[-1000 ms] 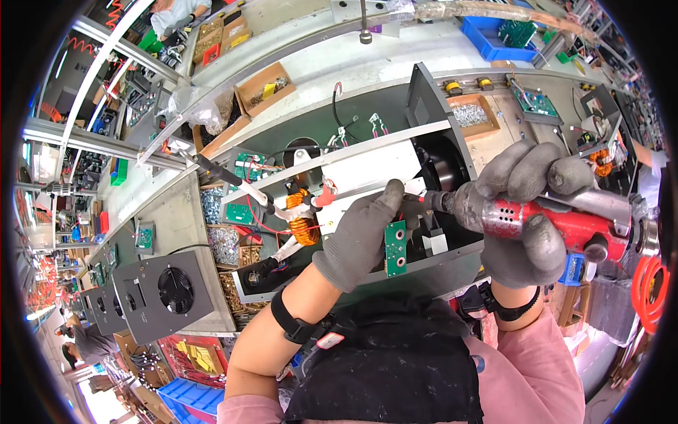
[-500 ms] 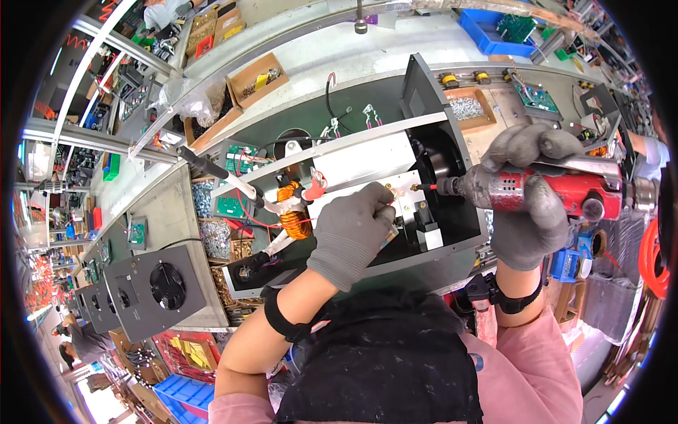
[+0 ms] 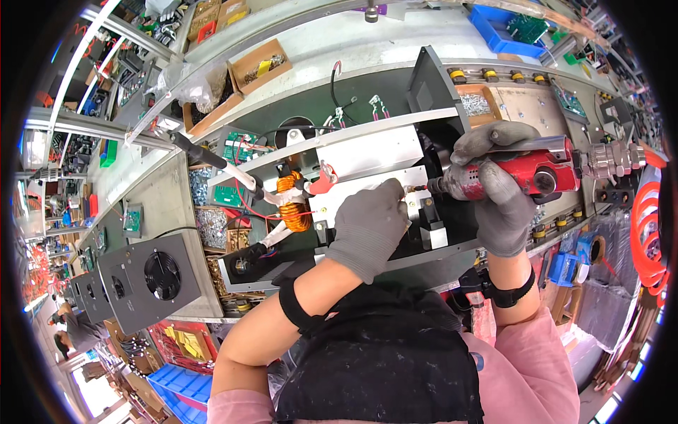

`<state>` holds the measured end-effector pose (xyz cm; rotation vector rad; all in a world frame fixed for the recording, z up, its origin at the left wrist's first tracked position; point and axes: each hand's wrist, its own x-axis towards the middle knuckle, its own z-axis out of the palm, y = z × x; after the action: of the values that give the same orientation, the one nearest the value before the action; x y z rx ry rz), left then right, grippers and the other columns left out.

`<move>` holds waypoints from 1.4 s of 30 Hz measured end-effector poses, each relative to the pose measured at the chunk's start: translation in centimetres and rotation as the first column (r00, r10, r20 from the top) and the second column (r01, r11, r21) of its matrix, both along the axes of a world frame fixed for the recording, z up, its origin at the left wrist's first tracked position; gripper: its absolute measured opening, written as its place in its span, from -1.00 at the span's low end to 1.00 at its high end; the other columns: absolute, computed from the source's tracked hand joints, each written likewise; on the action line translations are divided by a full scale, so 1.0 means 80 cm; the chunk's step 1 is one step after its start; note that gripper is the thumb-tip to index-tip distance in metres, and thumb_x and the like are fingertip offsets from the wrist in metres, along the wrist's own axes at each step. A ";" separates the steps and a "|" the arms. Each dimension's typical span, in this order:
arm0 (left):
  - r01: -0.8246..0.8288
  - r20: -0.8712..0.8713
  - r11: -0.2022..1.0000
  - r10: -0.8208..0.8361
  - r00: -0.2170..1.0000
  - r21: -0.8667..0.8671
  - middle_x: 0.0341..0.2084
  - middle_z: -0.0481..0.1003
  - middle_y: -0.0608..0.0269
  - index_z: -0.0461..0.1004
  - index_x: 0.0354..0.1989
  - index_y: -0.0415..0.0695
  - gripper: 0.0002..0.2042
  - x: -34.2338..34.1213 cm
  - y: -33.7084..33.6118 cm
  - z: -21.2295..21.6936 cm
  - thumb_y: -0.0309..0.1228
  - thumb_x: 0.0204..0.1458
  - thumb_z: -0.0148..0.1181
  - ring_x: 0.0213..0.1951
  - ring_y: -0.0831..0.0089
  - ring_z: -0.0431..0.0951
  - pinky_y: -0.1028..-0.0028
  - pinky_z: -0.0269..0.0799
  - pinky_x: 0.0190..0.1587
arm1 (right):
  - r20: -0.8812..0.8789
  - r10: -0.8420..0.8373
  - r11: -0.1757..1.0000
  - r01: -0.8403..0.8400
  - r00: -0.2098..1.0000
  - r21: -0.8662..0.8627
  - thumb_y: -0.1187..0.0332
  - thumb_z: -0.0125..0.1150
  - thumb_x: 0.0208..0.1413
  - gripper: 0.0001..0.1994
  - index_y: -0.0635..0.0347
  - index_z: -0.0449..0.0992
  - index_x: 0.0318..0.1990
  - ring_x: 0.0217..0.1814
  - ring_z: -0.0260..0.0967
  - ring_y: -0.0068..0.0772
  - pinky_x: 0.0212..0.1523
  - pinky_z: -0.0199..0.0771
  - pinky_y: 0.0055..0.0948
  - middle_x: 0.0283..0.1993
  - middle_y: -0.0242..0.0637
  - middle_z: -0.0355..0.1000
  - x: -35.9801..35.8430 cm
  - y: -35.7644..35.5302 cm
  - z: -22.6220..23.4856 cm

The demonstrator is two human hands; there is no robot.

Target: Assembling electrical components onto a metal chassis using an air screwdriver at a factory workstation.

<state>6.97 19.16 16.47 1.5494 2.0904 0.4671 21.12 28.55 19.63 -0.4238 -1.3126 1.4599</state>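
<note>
Gripping a red pneumatic screwdriver [image 3: 526, 173] in the gloved right hand [image 3: 498, 187], fingers wrapped tight round its body, bit pointed leftward into the open grey metal chassis [image 3: 395, 177] lying in the middle of the bench. Pressing the gloved left hand [image 3: 369, 227] down flat-curled on the inside of the chassis, just beside the bit tip; whether anything sits pinched under those fingers, cannot tell. Resting near the left hand, a small black-and-white block [image 3: 432, 227] on the chassis floor. Sitting at the left end of the chassis, an orange copper-wound coil [image 3: 293, 205] with red wires and a red connector tab [image 3: 323, 178] beside it. Trailing off the screwdriver's right end, a metal fitting [image 3: 611, 159] and a coiled orange air hose [image 3: 646, 233]. Lying far left of the chassis, green circuit boards [image 3: 233, 148] and trays of small screws [image 3: 212, 226]. Standing at the near left, a grey panel with a round black fan [image 3: 162, 274]. Sitting far behind, a cardboard box [image 3: 258, 67] and a blue bin [image 3: 512, 28].
</note>
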 end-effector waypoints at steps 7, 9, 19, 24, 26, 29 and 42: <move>0.064 -0.106 0.989 -0.051 0.993 0.131 -0.66 0.47 0.06 0.44 -0.38 -0.10 -0.86 0.006 0.003 -0.015 -0.31 -0.01 0.06 -0.51 0.07 0.52 0.15 0.41 -0.40 | 0.001 0.044 0.993 -0.044 0.999 -0.113 0.55 0.19 -0.09 -0.64 0.24 0.36 -0.07 -0.19 0.41 -0.41 -0.18 0.47 -0.43 -0.17 -0.17 0.44 -0.001 -0.002 -0.006; 0.051 -0.099 0.993 -0.041 0.994 0.108 -0.65 0.48 0.06 0.44 -0.38 -0.10 -0.85 0.007 0.003 -0.013 -0.31 0.00 0.05 -0.51 0.08 0.53 0.15 0.41 -0.40 | -0.005 0.112 0.981 -0.111 0.994 -0.158 0.59 0.18 -0.09 -0.65 0.23 0.36 -0.07 -0.18 0.42 -0.42 -0.17 0.47 -0.44 -0.17 -0.16 0.45 -0.001 -0.001 -0.007; 0.110 -0.150 0.959 -0.153 0.977 -0.261 -0.51 0.54 0.07 0.46 -0.26 -0.13 -0.82 0.010 0.013 -0.001 -0.39 0.05 -0.06 -0.40 0.12 0.59 0.23 0.49 -0.38 | 0.156 0.146 0.989 -0.141 0.977 -0.042 0.65 0.18 -0.12 -0.69 0.24 0.36 -0.16 -0.25 0.41 -0.50 -0.24 0.48 -0.49 -0.27 -0.26 0.43 -0.025 -0.004 0.010; 0.083 -0.130 0.951 -0.126 0.983 -0.298 -0.47 0.56 0.10 0.46 -0.23 -0.10 -0.80 0.008 0.012 0.004 -0.37 0.06 -0.07 -0.36 0.13 0.59 0.22 0.50 -0.34 | 0.345 0.106 0.983 -0.151 0.933 0.107 0.66 0.16 -0.19 -0.78 0.24 0.40 -0.32 -0.31 0.39 -0.51 -0.27 0.43 -0.52 -0.35 -0.29 0.43 -0.044 -0.007 0.013; 0.050 -0.111 0.960 -0.083 0.990 -0.275 -0.46 0.56 0.12 0.46 -0.22 -0.08 -0.80 0.009 0.013 0.009 -0.37 0.06 -0.07 -0.34 0.14 0.60 0.21 0.50 -0.33 | 0.402 0.035 0.960 -0.143 0.915 0.240 0.66 0.16 -0.20 -0.77 0.24 0.39 -0.32 -0.32 0.39 -0.53 -0.30 0.44 -0.53 -0.36 -0.30 0.43 -0.043 -0.002 0.008; 0.071 -0.111 0.925 -0.120 0.987 -0.373 -0.44 0.56 0.12 0.47 -0.20 -0.05 -0.79 0.009 0.013 0.009 -0.38 0.05 -0.07 -0.33 0.13 0.59 0.21 0.49 -0.31 | 0.339 0.076 0.988 -0.116 0.938 0.101 0.62 0.27 -0.20 -0.79 0.24 0.44 -0.34 -0.37 0.37 -0.56 -0.32 0.43 -0.52 -0.41 -0.37 0.42 -0.049 -0.008 0.007; -0.003 -0.157 0.982 -0.028 0.987 -0.190 -0.58 0.54 0.14 0.53 -0.40 -0.14 -0.74 0.010 0.005 -0.005 -0.22 0.04 0.02 -0.44 0.20 0.59 0.27 0.50 -0.40 | 0.362 0.113 0.986 -0.148 0.925 0.071 0.64 0.24 -0.18 -0.78 0.22 0.42 -0.32 -0.36 0.37 -0.58 -0.30 0.43 -0.53 -0.40 -0.38 0.41 -0.051 -0.015 0.009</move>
<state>7.77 19.58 16.06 1.5295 2.1711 0.1372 17.03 27.36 20.37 -0.5659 -1.7241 1.4657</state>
